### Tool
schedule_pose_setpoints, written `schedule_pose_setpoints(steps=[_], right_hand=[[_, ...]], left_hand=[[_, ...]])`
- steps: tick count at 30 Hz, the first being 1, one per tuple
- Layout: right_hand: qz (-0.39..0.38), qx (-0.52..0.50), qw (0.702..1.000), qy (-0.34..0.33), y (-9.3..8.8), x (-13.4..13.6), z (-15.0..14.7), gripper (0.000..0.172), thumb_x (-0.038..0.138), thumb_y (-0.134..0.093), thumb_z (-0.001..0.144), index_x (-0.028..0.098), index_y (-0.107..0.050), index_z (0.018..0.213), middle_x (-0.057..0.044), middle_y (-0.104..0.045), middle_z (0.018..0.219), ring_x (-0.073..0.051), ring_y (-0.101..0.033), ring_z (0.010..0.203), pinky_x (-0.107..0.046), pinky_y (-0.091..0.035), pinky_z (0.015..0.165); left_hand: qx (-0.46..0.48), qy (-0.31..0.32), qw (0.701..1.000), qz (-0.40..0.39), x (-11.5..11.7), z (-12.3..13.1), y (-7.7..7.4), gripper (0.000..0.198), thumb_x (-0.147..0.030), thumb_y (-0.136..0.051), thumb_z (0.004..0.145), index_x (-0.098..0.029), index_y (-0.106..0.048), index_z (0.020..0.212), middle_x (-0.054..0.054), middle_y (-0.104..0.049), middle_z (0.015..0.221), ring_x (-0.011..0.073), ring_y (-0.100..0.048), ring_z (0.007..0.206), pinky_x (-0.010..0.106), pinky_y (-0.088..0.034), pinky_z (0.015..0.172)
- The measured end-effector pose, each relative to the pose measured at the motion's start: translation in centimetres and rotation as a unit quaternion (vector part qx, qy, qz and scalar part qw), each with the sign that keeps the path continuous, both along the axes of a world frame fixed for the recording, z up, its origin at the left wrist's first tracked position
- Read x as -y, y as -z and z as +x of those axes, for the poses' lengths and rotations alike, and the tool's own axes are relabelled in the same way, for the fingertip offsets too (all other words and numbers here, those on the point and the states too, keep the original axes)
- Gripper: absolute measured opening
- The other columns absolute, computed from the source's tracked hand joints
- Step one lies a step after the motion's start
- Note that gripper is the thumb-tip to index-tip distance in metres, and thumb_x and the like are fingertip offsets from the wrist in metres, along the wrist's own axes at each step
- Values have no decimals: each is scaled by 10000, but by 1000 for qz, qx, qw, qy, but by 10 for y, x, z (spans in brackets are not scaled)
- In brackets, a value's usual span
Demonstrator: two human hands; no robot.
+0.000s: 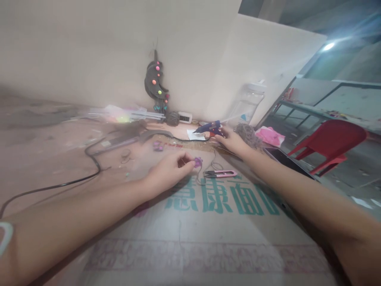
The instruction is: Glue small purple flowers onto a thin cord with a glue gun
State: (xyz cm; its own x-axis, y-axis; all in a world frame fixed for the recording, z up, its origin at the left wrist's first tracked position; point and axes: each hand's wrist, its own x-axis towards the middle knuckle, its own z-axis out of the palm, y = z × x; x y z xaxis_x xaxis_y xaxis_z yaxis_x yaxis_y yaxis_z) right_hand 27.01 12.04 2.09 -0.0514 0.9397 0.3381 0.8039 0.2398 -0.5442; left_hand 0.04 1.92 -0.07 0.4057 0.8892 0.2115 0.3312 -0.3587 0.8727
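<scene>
My left hand (171, 171) is closed, thumb and fingertips pinching a small purple flower (198, 161) with a thin grey strand beside it. My right hand (230, 140) is at the handle of a dark blue glue gun (207, 127), its fingers curled around it by the red trigger. The gun's nozzle points left over a white paper (195, 135). Pink-handled thread snips (220, 174) lie on the printed board (208, 230), just right of the flower. Another purple piece (158, 146) rests farther back on the left.
A black cable (74, 182) curves across the left side. Along the wall stand clear sticks (139, 114), a grey yarn ball (172, 118), a decorated crescent (153, 81) and a water bottle (247, 104). Grey yarn (248, 135), pink cloth (270, 136) and a phone (288, 162) lie right.
</scene>
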Motion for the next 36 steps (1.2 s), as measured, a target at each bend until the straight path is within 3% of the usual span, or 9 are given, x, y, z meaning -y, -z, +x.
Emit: schedule_pose_setpoints(steps=[3,6,9,12,15,19,25,29,36], right_hand=[[54,-28,998,2,-1,38,-6,531,398,-593,912,141,-547,1374,-176,-606,1421,-285,-585,1282,-466,-423,1095],[137,-20,989,-43,-8,77,-19,301,359,-604,897,196,-636,1147,-104,-685,1253,-262,-613,1194,-450,-428,1070],[97,-67,990,-83,-12,109,-36,133,355,-621,900,224,-610,879,-25,-697,902,-195,-656,883,-355,-512,867],[4,-189,971,-146,-8,128,-53,219,388,-691,861,234,-540,902,-24,-690,968,-152,-637,757,-307,-531,709],[-177,-352,900,-185,-2,135,-64,421,420,-757,805,261,-481,1080,-57,-660,1209,-108,-636,616,-281,-533,534],[-286,-447,825,-191,0,137,-68,580,384,-795,785,257,-461,1242,-30,-707,1023,-106,-643,566,-239,-509,463],[-282,-475,807,-210,1,139,-67,449,394,-740,850,210,-561,1218,65,-603,598,-102,-529,507,-227,-449,501],[-282,-477,803,-221,4,140,-71,390,447,-707,868,207,-587,1151,102,-485,526,-93,-424,476,-238,-395,509],[-264,-463,817,-217,8,139,-74,335,469,-707,857,212,-588,1036,110,-457,494,-84,-371,455,-236,-389,502]], left_hand=[[0,-2,1000,9,2,1,-3,175,-341,-549,896,-189,-608,834,4,-647,800,155,-565,709,271,-389,620],[1,-3,1000,17,4,1,-5,176,-338,-543,901,-192,-598,817,7,-649,790,157,-564,705,272,-400,623],[3,4,1000,26,4,0,-5,182,-344,-538,913,-193,-608,839,15,-660,810,158,-570,715,271,-419,634],[7,8,999,35,5,0,-6,183,-338,-546,919,-188,-621,846,17,-666,813,153,-577,717,268,-431,638],[-4,-3,998,63,8,1,-11,179,-319,-553,918,-183,-620,823,9,-660,775,146,-572,693,268,-419,628],[-23,-9,992,127,14,2,-17,173,-293,-548,918,-178,-636,824,3,-659,746,141,-560,666,269,-413,625],[-44,-33,988,143,14,1,-15,166,-296,-555,922,-178,-648,851,5,-656,765,144,-562,679,270,-413,629],[-44,-13,988,147,14,1,-15,172,-291,-550,923,-182,-627,815,-3,-641,726,137,-549,652,263,-406,612],[-49,0,983,176,14,0,-11,208,-316,-552,944,-181,-615,799,-12,-622,701,130,-541,639,260,-400,597]])
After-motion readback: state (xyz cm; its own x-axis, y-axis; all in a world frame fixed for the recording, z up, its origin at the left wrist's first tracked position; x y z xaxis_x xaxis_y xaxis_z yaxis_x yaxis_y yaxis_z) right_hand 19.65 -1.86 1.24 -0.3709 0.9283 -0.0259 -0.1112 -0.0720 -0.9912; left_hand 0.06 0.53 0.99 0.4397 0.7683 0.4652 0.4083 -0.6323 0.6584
